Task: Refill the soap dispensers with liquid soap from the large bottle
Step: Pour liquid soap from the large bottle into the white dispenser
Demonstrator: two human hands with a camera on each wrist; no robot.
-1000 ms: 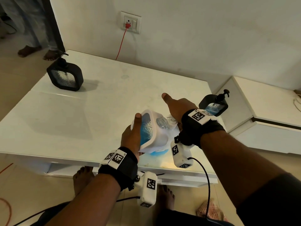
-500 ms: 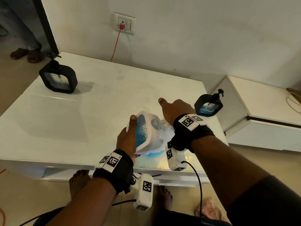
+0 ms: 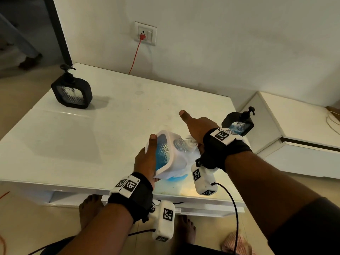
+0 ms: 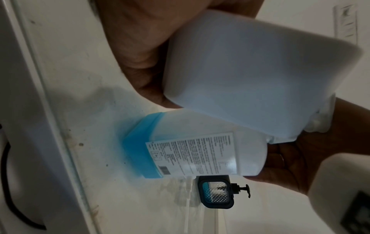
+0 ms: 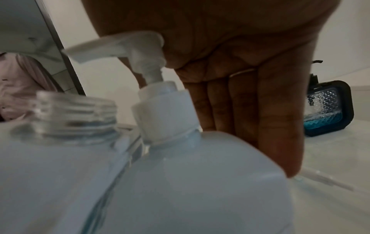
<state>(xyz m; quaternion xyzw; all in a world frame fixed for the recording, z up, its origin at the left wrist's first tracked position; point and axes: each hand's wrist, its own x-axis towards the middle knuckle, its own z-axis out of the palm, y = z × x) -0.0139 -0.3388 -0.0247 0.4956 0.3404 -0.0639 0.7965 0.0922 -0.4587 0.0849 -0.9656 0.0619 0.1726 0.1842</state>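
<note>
My left hand point(image 3: 147, 159) grips a white-framed soap dispenser point(image 3: 171, 155) that holds blue soap. It is tilted, and its open threaded neck point(image 5: 74, 107) sits beside the pump. The large bottle point(image 4: 190, 150) stands at the table's front edge, labelled, with blue soap low in it. My right hand point(image 3: 196, 127) lies palm-down on the bottle's white pump head point(image 5: 128, 45), thumb stretched out and fingers point(image 5: 280, 126) straight down behind the bottle. The spout points over the open neck.
One black dispenser point(image 3: 72, 92) stands at the far left of the white table point(image 3: 92, 137), another point(image 3: 238, 124) by its right edge. A thin clear tube point(image 5: 328, 182) lies near that one. A low white cabinet point(image 3: 303, 129) is to the right. A red cable hangs from the wall socket point(image 3: 145, 33).
Both hands, the white dispenser and the large bottle keep their places. Only my head view has shifted a little.
</note>
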